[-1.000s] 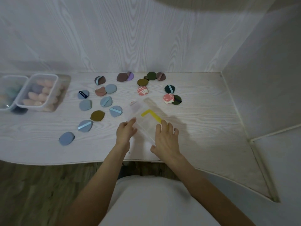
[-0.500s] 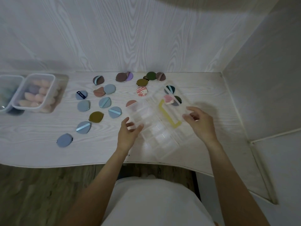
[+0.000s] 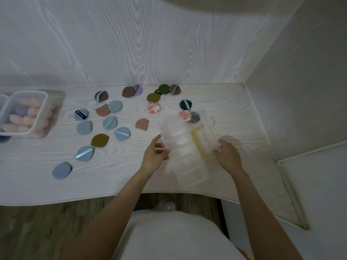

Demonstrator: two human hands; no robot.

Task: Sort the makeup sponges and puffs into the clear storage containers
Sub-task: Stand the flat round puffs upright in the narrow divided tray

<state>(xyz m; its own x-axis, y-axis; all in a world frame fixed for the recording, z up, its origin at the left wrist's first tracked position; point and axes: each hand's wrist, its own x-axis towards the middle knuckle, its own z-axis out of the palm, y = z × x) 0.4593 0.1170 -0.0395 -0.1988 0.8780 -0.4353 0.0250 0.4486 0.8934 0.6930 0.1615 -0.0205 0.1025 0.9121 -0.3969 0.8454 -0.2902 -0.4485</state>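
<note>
A clear divided storage box (image 3: 185, 147) with a yellow latch lies open on the white table (image 3: 37, 177), blurred by motion. My left hand (image 3: 155, 156) grips its left edge and my right hand (image 3: 226, 154) holds its right side near the latch. Several flat puffs lie scattered behind and to the left: blue ones (image 3: 122, 133), an olive one (image 3: 100, 140), a pink one (image 3: 142, 124), a marbled red one (image 3: 154, 107). A marbled puff and a dark one (image 3: 194, 118) show through the box's far corner.
Two clear tubs (image 3: 28, 113) with pink and grey sponges stand at the far left. A wood-grain wall closes the back and a white panel (image 3: 300, 91) the right. The table's front edge curves just below the box.
The box was shut and tilted under both hands; it has swung open flat. My right hand moved out to the right, then came back in to the lid's near edge.
</note>
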